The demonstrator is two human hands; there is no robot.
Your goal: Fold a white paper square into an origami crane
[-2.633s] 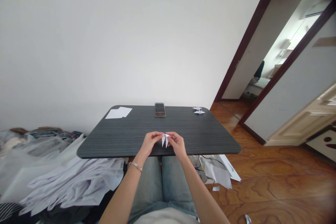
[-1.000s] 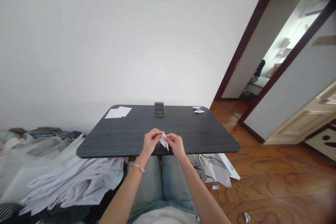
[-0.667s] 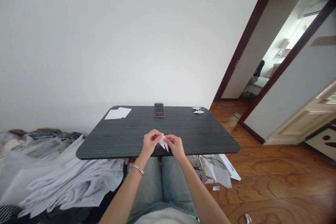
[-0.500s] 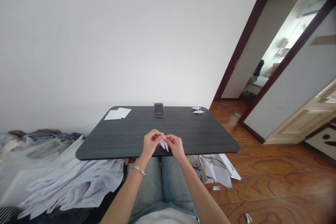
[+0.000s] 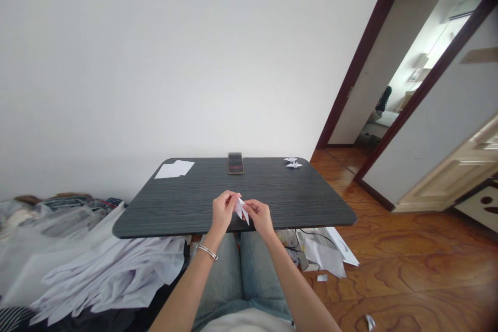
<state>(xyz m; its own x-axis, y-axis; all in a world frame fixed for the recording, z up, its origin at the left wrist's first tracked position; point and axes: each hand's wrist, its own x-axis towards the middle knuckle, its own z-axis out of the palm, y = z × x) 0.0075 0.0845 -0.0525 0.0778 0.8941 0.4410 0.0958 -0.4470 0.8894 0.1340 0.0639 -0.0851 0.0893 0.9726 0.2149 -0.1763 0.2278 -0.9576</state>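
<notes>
A small piece of folded white paper (image 5: pixel 240 209), pointed at its ends, is held above the front part of the dark table. My left hand (image 5: pixel 224 209) pinches it from the left, fingers closed at its upper edge. From the right, my right hand (image 5: pixel 259 212) grips it between thumb and fingers. Two white paper cranes (image 5: pixel 294 165) rest at the table's far right corner. Flat white paper sheets (image 5: pixel 174 169) lie at the far left.
The dark wood-grain table (image 5: pixel 194 207) has rounded corners and stands against a white wall. A phone (image 5: pixel 235 163) leans at its back middle. Piled white cloth (image 5: pixel 109 275) sits at lower left. Loose papers (image 5: pixel 324 257) lie below on the right, over the wooden floor (image 5: pixel 408 270).
My fingers have shifted slightly on the folded paper, so more of its upper part shows. The left hand is marginally higher; other things on the table stay put.
</notes>
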